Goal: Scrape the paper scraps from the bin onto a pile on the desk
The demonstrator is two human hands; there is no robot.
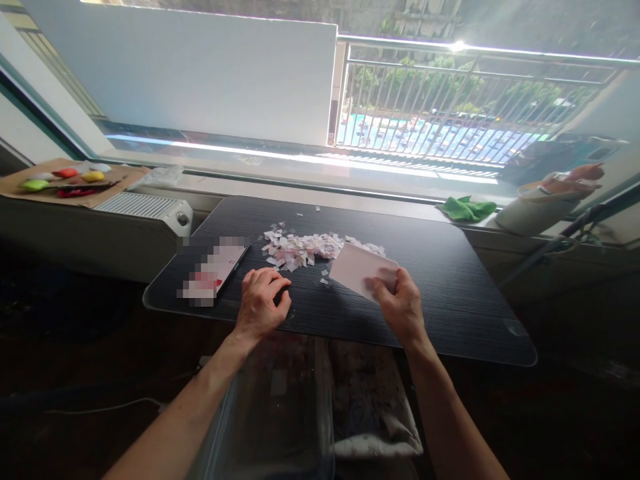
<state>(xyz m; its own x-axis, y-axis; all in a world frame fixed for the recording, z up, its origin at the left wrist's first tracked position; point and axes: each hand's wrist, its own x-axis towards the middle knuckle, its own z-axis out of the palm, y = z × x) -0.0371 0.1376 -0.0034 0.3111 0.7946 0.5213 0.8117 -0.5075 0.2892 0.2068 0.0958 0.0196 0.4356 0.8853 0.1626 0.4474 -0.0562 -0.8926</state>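
Note:
My right hand (pixel 403 300) grips a blank white piece of paper (pixel 357 267) by its right end, thumb on top and fingers underneath. The paper tilts above the dark tabletop (pixel 440 280), and its left corner overlaps a heap of small torn paper scraps (pixel 310 248). Over the table's front part is my left hand (pixel 263 297), palm down, holding nothing I can see. Its fingers are loosely bent, with a gap between thumb and forefinger. Just left of it lies a partly blurred flat white item (pixel 225 267) with red marks.
Below the table's front edge stand a clear plastic bin (pixel 280 413) and a lined container (pixel 375 407) holding scraps. A green cloth (pixel 466 209) and a white bucket (pixel 533 210) stand at the back right. A radiator (pixel 150 210) is at the left, beneath a window.

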